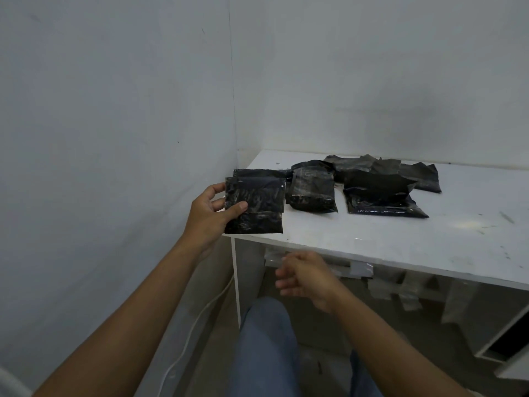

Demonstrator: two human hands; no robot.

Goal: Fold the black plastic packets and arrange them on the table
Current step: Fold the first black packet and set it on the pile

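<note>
**Folded packet at the surface's left corner, placement pending**

Left hand (210, 216) holds a folded black plastic packet (254, 206) at the near-left corner of the white surface (400, 233). Fingers are clamped on its left edge: thumb across the front face, the others behind. Whether the packet touches the surface or hangs just above the edge cannot be told. Right hand (305, 275) is below the surface's front edge, blurred, fingers loosely apart, holding nothing.

Judgement on doing the step well: the person should set the packet down flat, fold side down so it doesn't spring open, and fully on the surface rather than overhanging the corner. Squaring it with the second folded packet (312, 193) just to its right would keep a row. Film looks slick and springy; a press with the free right hand would likely help the crease hold.

Surroundings:
- Another dark packet edge (257, 172) shows right behind the held one; the drop spot is tight.
- Loose pile of unfolded packets (383, 181) sits further right and back, overlapping, well apart from the corner. Probably the remaining work.
- Wall close on the left, little room to swing.
- White cable (197, 319) runs down beside the surface's leg; not in the way.
- Right part of the surface is bare but scuffed and stained.
</note>
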